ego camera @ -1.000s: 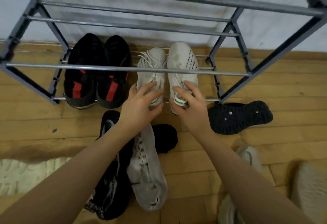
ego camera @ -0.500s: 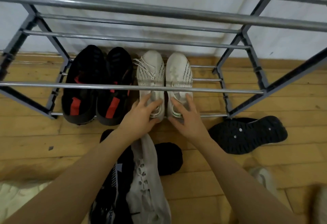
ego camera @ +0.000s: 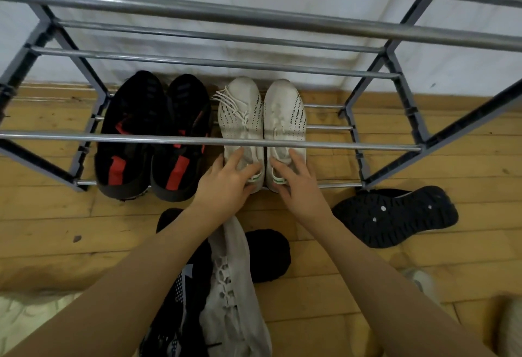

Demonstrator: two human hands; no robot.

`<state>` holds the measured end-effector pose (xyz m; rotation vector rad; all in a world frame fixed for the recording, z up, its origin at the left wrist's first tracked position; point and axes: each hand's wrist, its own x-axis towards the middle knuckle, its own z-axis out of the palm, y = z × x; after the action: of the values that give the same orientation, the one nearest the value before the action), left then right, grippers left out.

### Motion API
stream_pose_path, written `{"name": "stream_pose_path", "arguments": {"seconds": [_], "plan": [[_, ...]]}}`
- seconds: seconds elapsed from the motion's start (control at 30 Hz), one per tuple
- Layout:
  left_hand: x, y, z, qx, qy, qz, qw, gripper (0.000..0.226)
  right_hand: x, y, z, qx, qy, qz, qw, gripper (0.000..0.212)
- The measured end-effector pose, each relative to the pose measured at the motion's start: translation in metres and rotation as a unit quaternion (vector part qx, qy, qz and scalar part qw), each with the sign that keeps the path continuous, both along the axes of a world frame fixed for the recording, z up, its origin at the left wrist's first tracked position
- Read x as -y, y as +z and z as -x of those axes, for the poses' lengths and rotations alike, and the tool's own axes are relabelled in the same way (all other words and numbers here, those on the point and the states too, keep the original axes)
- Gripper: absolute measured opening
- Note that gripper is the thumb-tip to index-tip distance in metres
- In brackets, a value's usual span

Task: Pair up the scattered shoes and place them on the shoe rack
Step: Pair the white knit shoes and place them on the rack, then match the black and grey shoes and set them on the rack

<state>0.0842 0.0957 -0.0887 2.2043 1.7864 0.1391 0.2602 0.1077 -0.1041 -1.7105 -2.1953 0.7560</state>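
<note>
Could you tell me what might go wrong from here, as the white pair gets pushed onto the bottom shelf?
The white shoes rest on thin shelf bars, heels at the front rail; a careless push by the left hand or right hand could tip one between bars. The left shoe's loose laces may snag. Withdrawing arms could disturb the grey shoe underneath.

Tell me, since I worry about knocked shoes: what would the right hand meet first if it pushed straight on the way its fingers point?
The right hand already touches the right white knit sneaker; beyond its toe, probably the white wall.
</note>
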Motion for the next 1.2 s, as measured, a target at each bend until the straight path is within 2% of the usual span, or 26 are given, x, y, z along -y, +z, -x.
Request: {"name": "stream_pose_path", "arguments": {"seconds": [0.07, 0.2, 0.37, 0.47, 0.57, 0.73, 0.87, 1.03, 1.2], "plan": [[0.005, 0.004, 0.0, -0.028, -0.005, -0.027, 0.999, 0.046, 0.003, 0.003, 0.001, 0.001, -0.012, 0.005, 1.0, 0.05], [0.02, 0.018, 0.0, -0.022, -0.018, -0.087, 0.996, 0.045, 0.021, 0.016, -0.002, 0.029, -0.027, -0.043, 0.998, 0.05], [0.045, 0.039, -0.015, 0.038, -0.047, -0.139, 0.988, 0.037, 0.059, 0.033, -0.018, -0.03, -0.061, -0.1, 0.993, 0.046], [0.06, 0.041, -0.04, 0.065, -0.101, -0.145, 0.982, 0.033, 0.082, 0.032, -0.044, -0.009, -0.109, -0.101, 0.989, 0.043], [0.071, 0.034, -0.068, 0.055, -0.155, -0.119, 0.979, 0.034, 0.1, 0.025, -0.079, 0.025, -0.162, -0.095, 0.982, 0.042], [0.068, 0.007, -0.11, 0.008, -0.179, -0.034, 0.983, 0.05, 0.113, 0.005, -0.143, 0.082, -0.205, -0.026, 0.975, 0.056], [0.059, -0.013, -0.147, -0.032, -0.204, -0.009, 0.978, 0.062, 0.116, -0.013, -0.176, 0.129, -0.191, 0.031, 0.973, 0.065], [0.045, -0.035, -0.183, -0.05, -0.192, 0.031, 0.98, 0.081, 0.119, -0.029, -0.197, 0.189, -0.16, 0.037, 0.968, 0.072], [0.031, -0.046, -0.192, -0.022, -0.182, 0.064, 0.981, 0.078, 0.113, -0.034, -0.201, 0.225, -0.157, -0.004, 0.962, 0.062]]}}
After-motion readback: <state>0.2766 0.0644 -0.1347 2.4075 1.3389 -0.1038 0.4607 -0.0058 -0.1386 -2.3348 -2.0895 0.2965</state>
